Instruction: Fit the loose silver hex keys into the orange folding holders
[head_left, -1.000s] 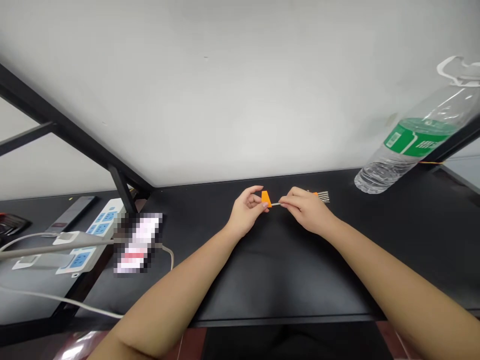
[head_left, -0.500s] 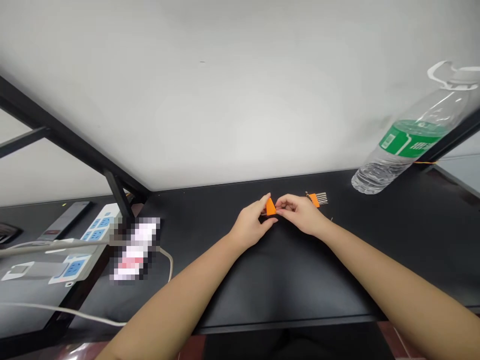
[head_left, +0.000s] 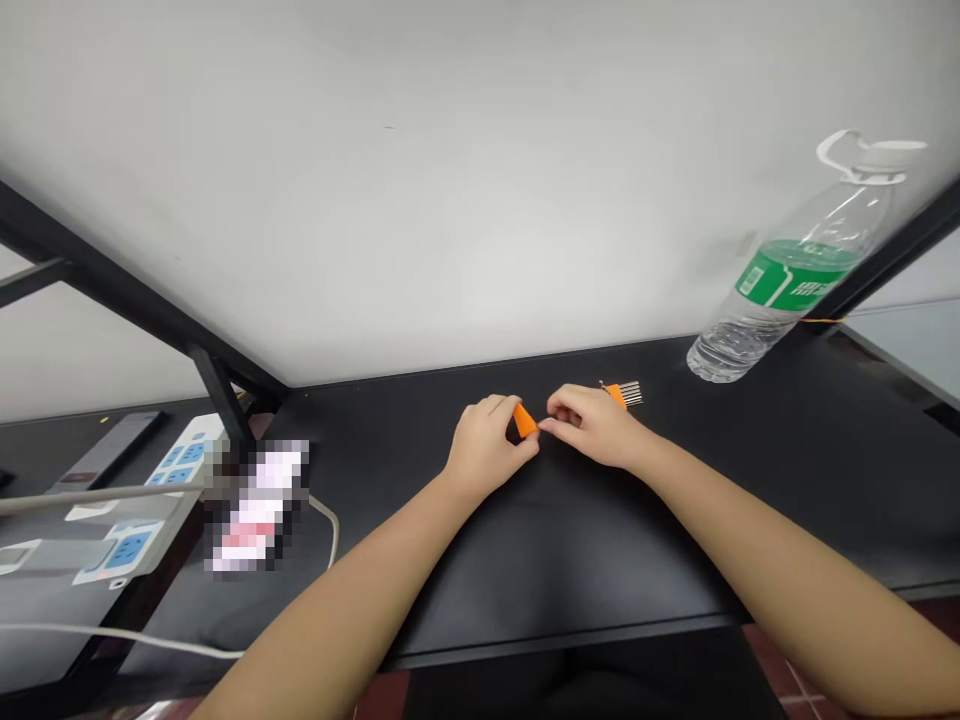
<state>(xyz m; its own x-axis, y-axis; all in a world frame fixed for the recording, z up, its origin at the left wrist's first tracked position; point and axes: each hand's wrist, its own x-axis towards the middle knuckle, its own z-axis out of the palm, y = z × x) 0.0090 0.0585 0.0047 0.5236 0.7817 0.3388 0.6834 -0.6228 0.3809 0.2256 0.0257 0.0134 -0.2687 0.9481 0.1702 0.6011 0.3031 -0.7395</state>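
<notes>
My left hand (head_left: 484,442) is closed around a small orange plastic piece (head_left: 525,420), its thumb at the lower end and fingers over the top. My right hand (head_left: 596,425) is closed in a pinch, thumb and fingertip right at the lower right corner of that piece. Anything between those fingertips is too small to make out. Just behind the right hand, on the black table (head_left: 540,560), lies an orange holder (head_left: 616,395) with several thin metal rods sticking out to the right. Part of the holder is hidden by the hand.
A large water bottle (head_left: 787,275) with a green label stands at the back right, by the wall. On the left are a blurred-out phone-like object (head_left: 259,510), a white power strip (head_left: 161,500), cables and a black metal frame (head_left: 217,390).
The orange piece has tilted over in my left hand, its top leaning left. The right fingertips now meet its lower corner. The whole view has shifted slightly.
</notes>
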